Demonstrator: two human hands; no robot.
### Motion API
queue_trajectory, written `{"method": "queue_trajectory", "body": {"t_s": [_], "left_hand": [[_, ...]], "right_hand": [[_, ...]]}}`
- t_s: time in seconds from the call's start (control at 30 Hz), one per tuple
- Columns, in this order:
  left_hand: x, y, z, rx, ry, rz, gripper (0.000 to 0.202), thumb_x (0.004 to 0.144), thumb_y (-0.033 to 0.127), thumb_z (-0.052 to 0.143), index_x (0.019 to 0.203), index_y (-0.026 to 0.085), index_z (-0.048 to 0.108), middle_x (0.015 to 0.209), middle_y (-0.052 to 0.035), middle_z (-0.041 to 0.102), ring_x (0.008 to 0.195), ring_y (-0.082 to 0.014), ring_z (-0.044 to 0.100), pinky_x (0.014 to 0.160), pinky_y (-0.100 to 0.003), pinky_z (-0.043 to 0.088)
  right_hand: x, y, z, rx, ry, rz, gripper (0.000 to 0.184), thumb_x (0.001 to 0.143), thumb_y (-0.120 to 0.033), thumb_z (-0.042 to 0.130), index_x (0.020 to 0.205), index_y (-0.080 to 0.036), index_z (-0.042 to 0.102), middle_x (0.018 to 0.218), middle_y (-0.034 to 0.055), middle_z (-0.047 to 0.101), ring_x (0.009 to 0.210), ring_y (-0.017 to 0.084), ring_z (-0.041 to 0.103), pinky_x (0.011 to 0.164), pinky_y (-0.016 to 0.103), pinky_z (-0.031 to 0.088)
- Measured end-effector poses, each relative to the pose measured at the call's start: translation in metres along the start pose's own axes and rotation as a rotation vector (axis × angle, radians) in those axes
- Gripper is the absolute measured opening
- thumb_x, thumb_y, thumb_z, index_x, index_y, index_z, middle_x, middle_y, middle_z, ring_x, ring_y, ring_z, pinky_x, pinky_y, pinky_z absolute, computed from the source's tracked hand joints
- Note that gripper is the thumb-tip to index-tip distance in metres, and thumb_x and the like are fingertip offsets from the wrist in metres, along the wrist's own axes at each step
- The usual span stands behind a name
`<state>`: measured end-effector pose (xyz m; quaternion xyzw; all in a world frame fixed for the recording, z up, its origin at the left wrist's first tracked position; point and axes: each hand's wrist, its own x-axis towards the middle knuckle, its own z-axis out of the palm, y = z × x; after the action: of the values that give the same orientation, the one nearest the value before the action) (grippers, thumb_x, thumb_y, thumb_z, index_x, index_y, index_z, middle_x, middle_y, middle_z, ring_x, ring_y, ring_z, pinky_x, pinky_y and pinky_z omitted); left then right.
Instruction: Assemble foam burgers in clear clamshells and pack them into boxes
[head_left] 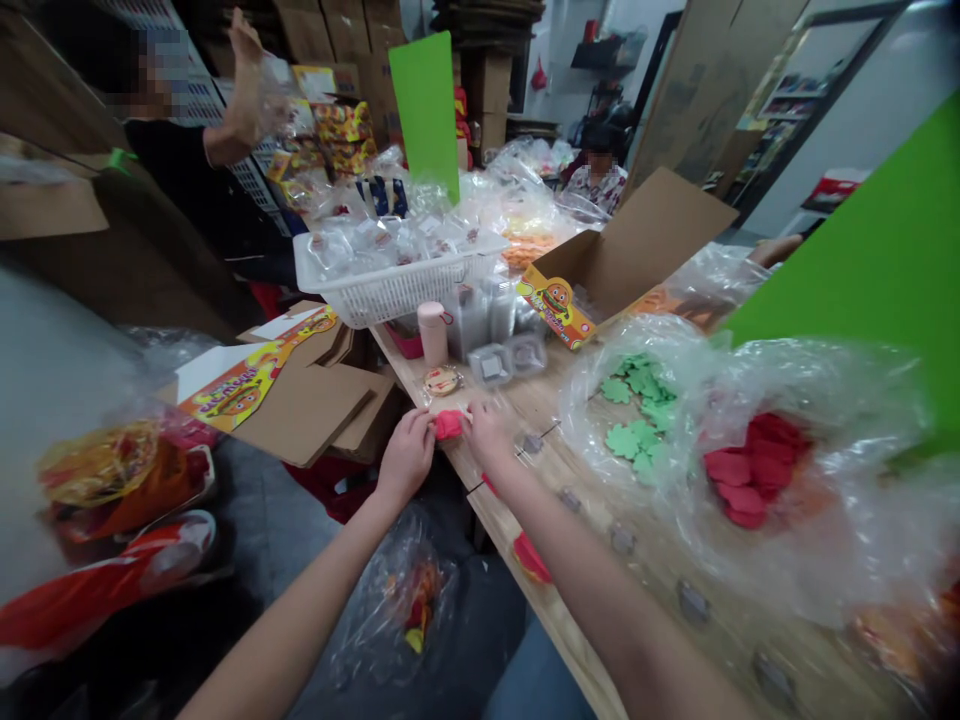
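Between my two hands, at the table's near edge, is a small soft red piece (449, 425). My left hand (409, 450) pinches its left side, and my right hand (486, 432) has its fingertips closed on the right side. Just beyond lies a round cream piece with red marks (441, 380). More red pieces (532, 558) lie along the table edge, partly under my right forearm. Small clear squarish pieces (622, 538) sit in a row on the wooden table (574, 590).
Open plastic bags hold green leaf-shaped pieces (634, 445) and red discs (754, 470). Behind stand a pink bottle (433, 335), clear plastic boxes (491, 364), a white basket (405, 290) and a burger-printed carton (559, 310). Flattened cardboard (322, 410) is at left. Two people (180, 190) are farther back.
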<state>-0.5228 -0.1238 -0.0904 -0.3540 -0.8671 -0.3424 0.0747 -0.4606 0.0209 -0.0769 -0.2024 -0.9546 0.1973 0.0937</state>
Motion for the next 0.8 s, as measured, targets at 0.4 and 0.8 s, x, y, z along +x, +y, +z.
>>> {"method": "queue_trajectory", "body": {"t_s": [0.4, 0.8], "left_hand": [[-0.011, -0.004, 0.014, -0.027, -0.056, 0.036, 0.056, 0.089, 0.036, 0.038, 0.137, 0.011, 0.026, 0.132, -0.0191, 0.043, 0.120, -0.0249, 0.044, 0.099, -0.041, 0.037], [-0.008, 0.012, 0.005, 0.290, -0.321, 0.438, 0.050, 0.087, 0.047, 0.038, 0.131, 0.024, 0.042, 0.138, -0.0093, 0.041, 0.130, -0.0248, 0.030, 0.107, -0.050, 0.012]], "right_hand": [[-0.019, 0.001, -0.007, -0.100, -0.054, -0.044, 0.041, 0.082, -0.015, 0.043, 0.122, -0.021, 0.052, 0.136, 0.0145, 0.036, 0.129, 0.031, 0.021, 0.095, 0.045, 0.027], [-0.069, 0.091, -0.064, -0.191, 0.162, 0.047, 0.044, 0.074, 0.000, 0.041, 0.111, -0.018, 0.059, 0.113, 0.0065, 0.056, 0.111, 0.017, 0.043, 0.097, 0.029, 0.033]]}}
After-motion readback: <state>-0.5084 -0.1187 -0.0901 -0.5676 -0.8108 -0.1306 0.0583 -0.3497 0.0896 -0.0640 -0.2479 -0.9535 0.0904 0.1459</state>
